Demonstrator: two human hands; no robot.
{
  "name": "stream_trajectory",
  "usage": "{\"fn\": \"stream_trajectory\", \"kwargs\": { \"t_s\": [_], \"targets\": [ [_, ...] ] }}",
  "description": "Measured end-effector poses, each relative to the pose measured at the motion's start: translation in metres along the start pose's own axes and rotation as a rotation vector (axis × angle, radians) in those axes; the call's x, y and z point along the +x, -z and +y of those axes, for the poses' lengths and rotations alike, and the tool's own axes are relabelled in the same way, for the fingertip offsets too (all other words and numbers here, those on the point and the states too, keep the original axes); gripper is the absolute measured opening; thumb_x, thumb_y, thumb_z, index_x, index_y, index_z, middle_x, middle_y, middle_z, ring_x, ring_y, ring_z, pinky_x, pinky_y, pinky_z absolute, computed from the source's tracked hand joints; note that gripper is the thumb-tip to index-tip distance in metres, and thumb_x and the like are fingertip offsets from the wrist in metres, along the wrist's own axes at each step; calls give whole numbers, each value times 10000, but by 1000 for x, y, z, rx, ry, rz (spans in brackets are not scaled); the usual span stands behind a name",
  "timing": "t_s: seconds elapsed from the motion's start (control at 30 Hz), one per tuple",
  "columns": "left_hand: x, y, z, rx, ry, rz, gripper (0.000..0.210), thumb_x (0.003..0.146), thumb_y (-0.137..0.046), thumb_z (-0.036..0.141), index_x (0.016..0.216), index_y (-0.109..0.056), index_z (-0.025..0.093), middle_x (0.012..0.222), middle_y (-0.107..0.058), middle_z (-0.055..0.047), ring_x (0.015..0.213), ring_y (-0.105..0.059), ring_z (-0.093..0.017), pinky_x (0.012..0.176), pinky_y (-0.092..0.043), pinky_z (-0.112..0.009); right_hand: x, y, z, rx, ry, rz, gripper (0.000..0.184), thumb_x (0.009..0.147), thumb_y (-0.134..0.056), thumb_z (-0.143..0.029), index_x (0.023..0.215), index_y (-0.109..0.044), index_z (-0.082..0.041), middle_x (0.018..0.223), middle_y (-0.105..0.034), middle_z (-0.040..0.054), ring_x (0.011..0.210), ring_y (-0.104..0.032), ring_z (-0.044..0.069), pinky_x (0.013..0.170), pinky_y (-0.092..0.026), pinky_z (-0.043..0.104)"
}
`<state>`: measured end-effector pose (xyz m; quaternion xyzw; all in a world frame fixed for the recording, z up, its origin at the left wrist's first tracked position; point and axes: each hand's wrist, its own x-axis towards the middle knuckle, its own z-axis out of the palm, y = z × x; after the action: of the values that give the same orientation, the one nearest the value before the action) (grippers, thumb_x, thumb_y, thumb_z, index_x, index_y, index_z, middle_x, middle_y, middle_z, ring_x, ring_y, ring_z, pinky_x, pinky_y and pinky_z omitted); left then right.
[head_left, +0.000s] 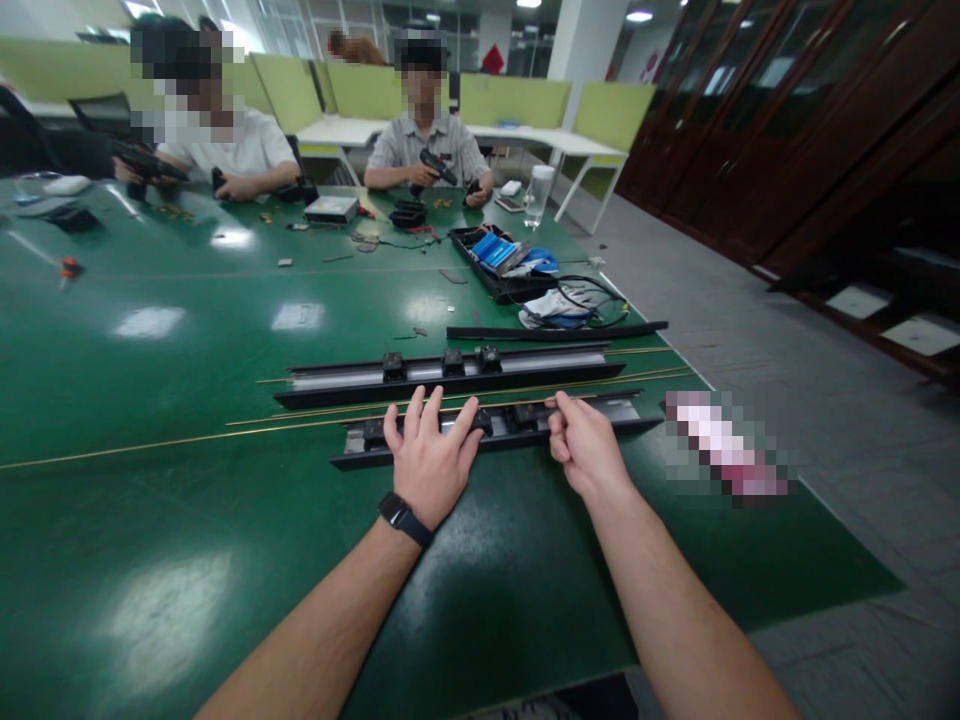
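Note:
My left hand [433, 460], with a dark watch [405, 518] on its wrist, spreads its fingers over the near black channel rail [615, 428]. Its fingertips are at a thin brass rod [150, 445]; whether they press on it I cannot tell. Thumb and forefinger of my right hand [589, 440] pinch that rod above the same rail. Small black blocks [525, 413] sit inside this channel, partly behind my left hand. Just beyond lies a second black channel rail [330, 393] with black blocks [453, 362] in it. More thin brass rods [637, 378] lie between and along the rails.
A plain black strip [555, 332] lies farther back, near gloves and a cable [570, 303]. Behind it stands a black tray [510, 290] with blue items. Two people sit across the green table [247, 530], one holding a power drill [439, 167]. A blurred pinkish item lies right.

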<state>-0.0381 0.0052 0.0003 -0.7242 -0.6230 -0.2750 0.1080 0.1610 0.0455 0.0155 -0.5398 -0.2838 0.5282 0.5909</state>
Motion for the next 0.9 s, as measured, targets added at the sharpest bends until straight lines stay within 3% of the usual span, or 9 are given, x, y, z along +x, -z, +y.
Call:
{"fn": "stream_trajectory", "kwargs": {
  "t_s": [0.9],
  "targets": [
    [0, 0, 1, -32, 11, 10, 404, 936, -574, 417, 1337, -606, 381, 1483, -511, -119, 1450, -349, -356, 1163, -156, -641, -1, 0, -2, -4, -6, -3, 285, 829, -733, -420, 806, -604, -167, 498, -505, -58, 264, -314, 34, 268, -178, 157]
  ]
}}
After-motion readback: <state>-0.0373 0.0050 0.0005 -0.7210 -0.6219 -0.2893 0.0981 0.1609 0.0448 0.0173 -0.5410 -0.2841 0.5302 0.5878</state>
